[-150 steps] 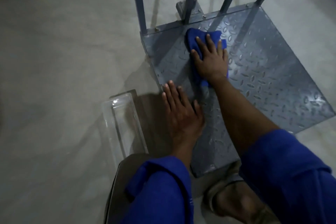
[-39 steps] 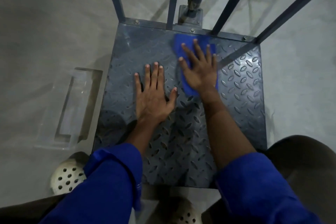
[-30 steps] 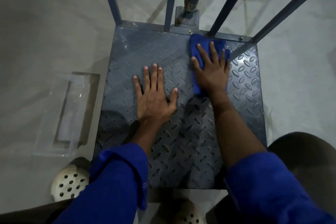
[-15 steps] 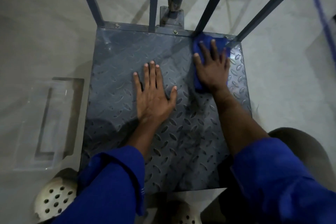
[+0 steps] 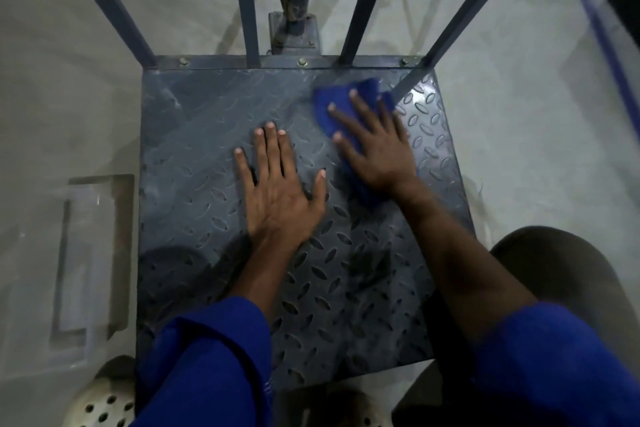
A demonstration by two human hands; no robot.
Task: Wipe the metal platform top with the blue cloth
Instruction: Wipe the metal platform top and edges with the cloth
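Observation:
The metal platform (image 5: 194,156) is a dark grey checker-plate square on the floor, filling the middle of the head view. My right hand (image 5: 375,146) lies flat on the blue cloth (image 5: 341,97), pressing it onto the far right part of the plate, just short of the back rail. The cloth shows past the fingertips and under the palm. My left hand (image 5: 280,194) rests flat, fingers spread, on the bare plate near the centre, holding nothing. Both forearms come out of blue sleeves.
Blue-grey metal bars (image 5: 247,3) rise from the platform's back edge, with a post bracket (image 5: 294,31) behind them. A clear plastic tray (image 5: 86,260) lies on the concrete floor to the left. A white perforated shoe (image 5: 100,402) is at the lower left.
My right hand with the cloth has slid left, away from the back right corner. My left hand stays planted in the middle of the plate.

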